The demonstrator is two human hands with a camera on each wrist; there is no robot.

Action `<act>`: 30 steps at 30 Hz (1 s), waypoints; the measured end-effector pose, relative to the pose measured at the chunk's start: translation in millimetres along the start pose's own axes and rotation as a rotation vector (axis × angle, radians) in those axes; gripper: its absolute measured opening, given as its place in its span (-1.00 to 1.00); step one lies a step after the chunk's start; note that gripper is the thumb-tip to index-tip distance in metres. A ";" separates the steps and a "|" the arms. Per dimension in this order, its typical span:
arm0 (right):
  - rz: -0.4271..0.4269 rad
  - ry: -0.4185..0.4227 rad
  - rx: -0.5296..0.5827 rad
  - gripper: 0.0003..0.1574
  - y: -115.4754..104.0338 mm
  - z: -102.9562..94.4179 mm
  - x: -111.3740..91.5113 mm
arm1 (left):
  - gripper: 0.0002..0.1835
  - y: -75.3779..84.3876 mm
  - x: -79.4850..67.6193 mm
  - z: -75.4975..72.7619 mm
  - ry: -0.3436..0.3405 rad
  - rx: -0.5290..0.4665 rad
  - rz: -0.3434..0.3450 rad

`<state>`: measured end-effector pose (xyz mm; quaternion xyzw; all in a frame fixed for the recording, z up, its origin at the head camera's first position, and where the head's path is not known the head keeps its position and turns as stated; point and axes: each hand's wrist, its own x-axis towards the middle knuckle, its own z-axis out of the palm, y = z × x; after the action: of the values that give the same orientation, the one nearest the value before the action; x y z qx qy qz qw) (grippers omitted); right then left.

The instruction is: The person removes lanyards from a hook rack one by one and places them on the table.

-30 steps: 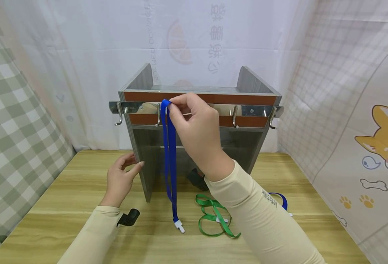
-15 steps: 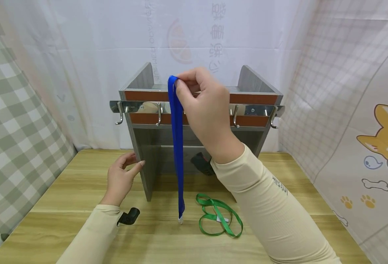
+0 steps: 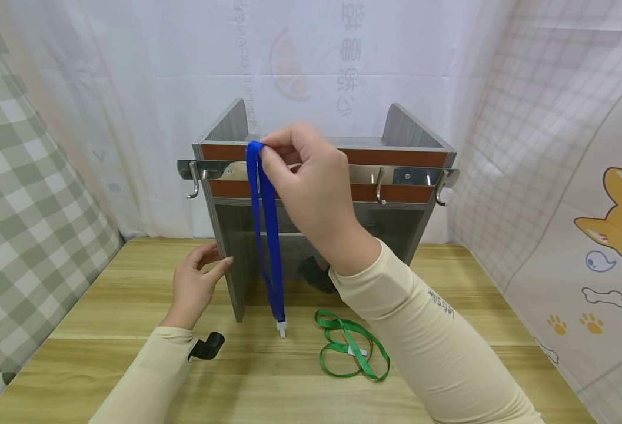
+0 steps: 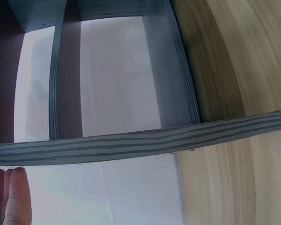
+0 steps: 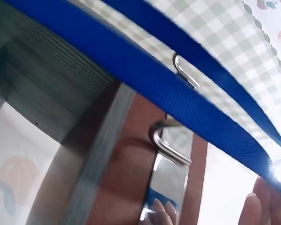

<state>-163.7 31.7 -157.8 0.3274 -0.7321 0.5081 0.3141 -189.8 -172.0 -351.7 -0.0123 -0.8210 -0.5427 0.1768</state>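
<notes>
My right hand pinches a blue lanyard near the top of its loop, in front of the rail's left half. The strap hangs down in two strands to a white clip. In the right wrist view the blue strap crosses in front of the rail, with a metal hook just below it. My left hand rests at the grey rack's left side panel, thumb at its front edge. The left wrist view shows straight fingers against the panel's outer face.
A metal rail with several hooks runs across the rack's front; the lanyard covers one in the head view. A green lanyard lies coiled on the wooden table. Fabric curtains surround the table.
My right hand rose with the blue lanyard and moved right, then came down and left again. My left hand stays put. The second blue lanyard on the table is now hidden behind my right sleeve.
</notes>
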 end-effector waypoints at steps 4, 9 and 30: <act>0.037 -0.043 0.015 -0.89 2.3 1.8 -6.8 | -0.52 0.2 -0.4 0.6 0.002 0.015 -0.010; 0.092 -0.089 0.057 -0.89 2.1 3.0 -15.2 | -0.52 -0.8 -0.8 1.5 0.007 0.015 -0.017; 0.188 -0.146 -0.017 -0.89 28.6 -7.6 -46.8 | -0.53 -1.4 -0.1 1.7 0.013 0.011 -0.008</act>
<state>-158.0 54.2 -208.1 0.2908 -0.7848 0.5037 0.2139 -190.4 -171.0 -353.6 -0.0045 -0.8227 -0.5390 0.1803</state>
